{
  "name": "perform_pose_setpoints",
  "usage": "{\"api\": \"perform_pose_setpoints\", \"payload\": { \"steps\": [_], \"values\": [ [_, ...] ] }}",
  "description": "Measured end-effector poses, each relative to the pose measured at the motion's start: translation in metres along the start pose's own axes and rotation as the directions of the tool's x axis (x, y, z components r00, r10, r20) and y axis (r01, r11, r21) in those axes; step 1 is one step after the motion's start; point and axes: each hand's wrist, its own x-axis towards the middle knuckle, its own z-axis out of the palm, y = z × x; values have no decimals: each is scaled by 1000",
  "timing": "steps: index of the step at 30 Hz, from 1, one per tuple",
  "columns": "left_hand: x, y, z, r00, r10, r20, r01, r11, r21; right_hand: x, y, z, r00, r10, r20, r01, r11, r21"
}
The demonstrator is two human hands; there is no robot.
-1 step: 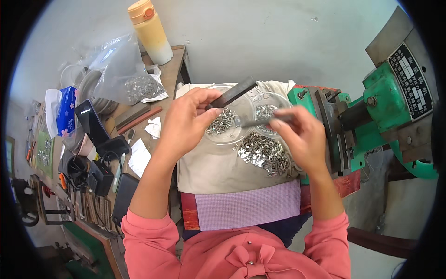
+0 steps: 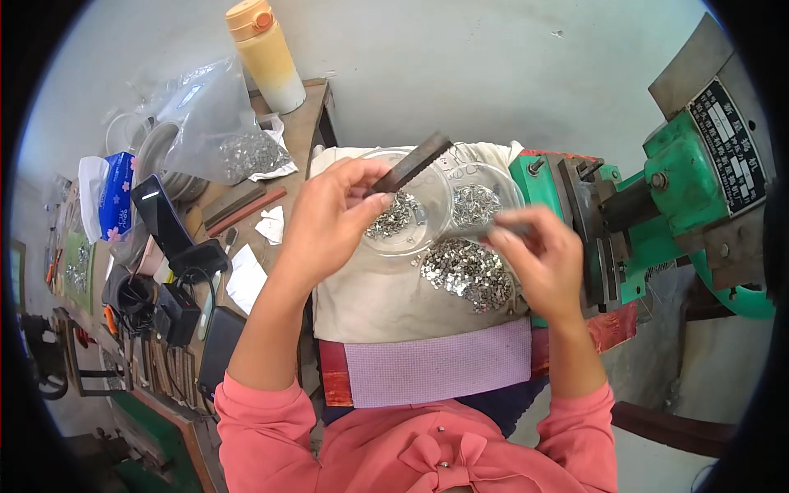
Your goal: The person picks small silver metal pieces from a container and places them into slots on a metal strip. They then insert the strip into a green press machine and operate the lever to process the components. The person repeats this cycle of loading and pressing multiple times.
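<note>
My left hand (image 2: 334, 215) is closed on a dark bar with a row of notches along one edge (image 2: 419, 161), tilted up to the right. Below the bar, a clear round dish (image 2: 421, 239) holds small shiny metal pieces (image 2: 394, 215). My right hand (image 2: 544, 263) is closed on a thin dark grey tool (image 2: 485, 231), smeared by motion, so its kind is unclear. The tool is over the edge of a second clear dish (image 2: 511, 182), which holds thin metal bits (image 2: 475, 203). A loose heap of small flat metal pieces (image 2: 467, 275) lies beneath, on the beige cloth (image 2: 370, 304).
At the right stands a green machine with a metal clamp (image 2: 596, 230). The left table carries a yellow bottle (image 2: 269, 62), a plastic bag of metal bits (image 2: 238, 148), a phone (image 2: 160, 215), a blue tissue pack (image 2: 117, 197) and cables. A purple mat (image 2: 440, 366) covers the near edge.
My right hand and its tool have moved slightly right and down, away from the notched bar. My left hand stays nearly still with the bar.
</note>
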Motion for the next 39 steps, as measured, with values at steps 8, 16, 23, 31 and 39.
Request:
{"api": "perform_pose_setpoints", "payload": {
  "steps": [8,16,23,31,39],
  "values": [
    [-86,-1,34,737,-162,657,547,714,-437,-165,48,-61,869,458,-187,-401,874,273],
    [-110,-21,88,515,-363,776,583,812,-8,-175,73,-71,771,476,-423,-531,847,-14],
    [-124,-14,81,855,-266,445,178,957,230,-174,67,-64,908,137,-395,-322,831,-454],
    [-94,-16,93,943,153,297,-253,908,335,-140,46,-33,990,-131,45,135,838,-529],
    [-67,-39,122,925,236,299,-354,821,447,-89,54,10,962,-145,232,270,632,-726]
  ]
}}
